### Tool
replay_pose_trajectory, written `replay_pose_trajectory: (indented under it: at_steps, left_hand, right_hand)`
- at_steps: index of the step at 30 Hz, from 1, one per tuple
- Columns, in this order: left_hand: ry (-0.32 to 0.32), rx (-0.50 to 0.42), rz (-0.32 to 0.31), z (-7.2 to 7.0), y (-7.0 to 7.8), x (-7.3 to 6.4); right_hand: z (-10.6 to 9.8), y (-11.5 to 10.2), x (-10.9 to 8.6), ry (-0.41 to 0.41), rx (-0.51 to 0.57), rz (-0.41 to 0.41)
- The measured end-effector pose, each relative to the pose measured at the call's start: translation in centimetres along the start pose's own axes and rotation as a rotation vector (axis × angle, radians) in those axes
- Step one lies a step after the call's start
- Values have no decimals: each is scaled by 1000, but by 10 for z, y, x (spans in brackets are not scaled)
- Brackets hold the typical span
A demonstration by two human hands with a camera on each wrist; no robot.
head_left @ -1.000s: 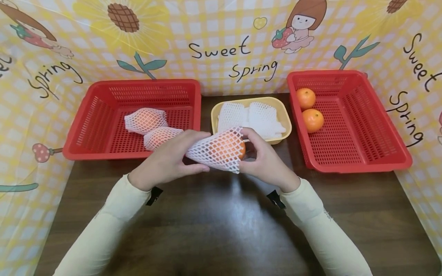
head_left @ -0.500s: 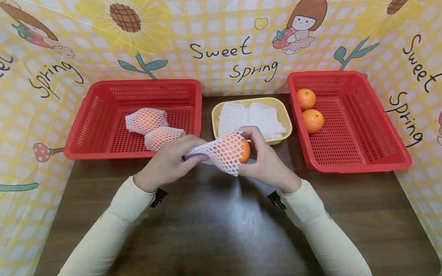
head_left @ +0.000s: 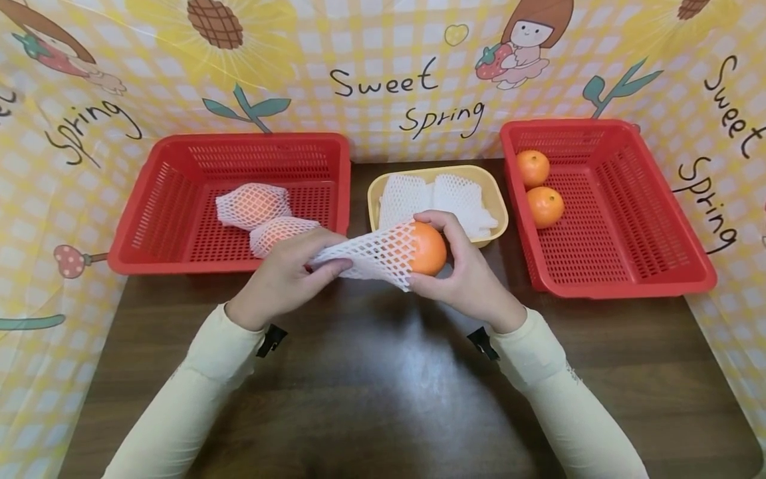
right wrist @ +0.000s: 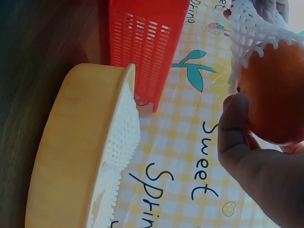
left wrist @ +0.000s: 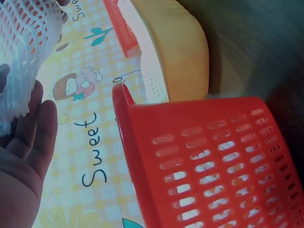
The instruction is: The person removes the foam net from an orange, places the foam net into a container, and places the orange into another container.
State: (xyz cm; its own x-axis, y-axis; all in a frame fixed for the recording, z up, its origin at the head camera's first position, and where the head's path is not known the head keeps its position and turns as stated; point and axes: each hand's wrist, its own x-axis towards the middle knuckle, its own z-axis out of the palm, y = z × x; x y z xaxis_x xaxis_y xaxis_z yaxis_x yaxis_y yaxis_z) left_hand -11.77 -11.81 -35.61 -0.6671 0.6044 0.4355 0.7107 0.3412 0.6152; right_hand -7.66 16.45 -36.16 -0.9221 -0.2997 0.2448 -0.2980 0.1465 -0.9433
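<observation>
Above the table, both hands hold an orange [head_left: 429,249] partly inside a white foam net sleeve [head_left: 383,254]. The left hand [head_left: 287,279] pinches the narrow, gathered end of the sleeve between thumb and fingers. Curled round the orange's bare side, the right hand [head_left: 467,273] grips it near the sleeve's open edge. In the right wrist view the sleeve's rim lies over part of the orange [right wrist: 278,95], whose lower half is uncovered. The left wrist view shows the net [left wrist: 28,42] bunched at the left fingers.
A red basket [head_left: 173,259] at left holds two net-wrapped oranges [head_left: 254,205]. In the middle, a yellow tray [head_left: 501,216] contains white net sleeves [head_left: 457,199]. The right red basket [head_left: 628,289] has two bare oranges [head_left: 544,207]. A patterned cloth stands behind.
The sleeve has slid leftward off the orange, so more of the fruit shows on the right. The left fingers have closed on the sleeve's narrow end, and the right hand has shifted slightly right.
</observation>
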Motion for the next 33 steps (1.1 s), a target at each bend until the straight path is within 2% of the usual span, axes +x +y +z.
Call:
replay_pose_trajectory:
  at_steps: [11, 17, 24, 27, 33]
  left_hand:
    - [36, -47, -22, -4, -11, -5]
    - [53, -53, -24, -4, -16, -10]
    - [59, -42, -33, -2, -18, -12]
    - [53, -40, -48, -2, -18, -12]
    - [45, -45, -68, -1, -18, -12]
  right_hand:
    - [-5, 2, -1, 71, 143, 30]
    - [-9, 5, 0, 97, 41, 4]
    - [-9, 6, 0, 134, 102, 22]
    - [-9, 6, -1, 144, 97, 27]
    - [-10, 8, 0, 111, 83, -32]
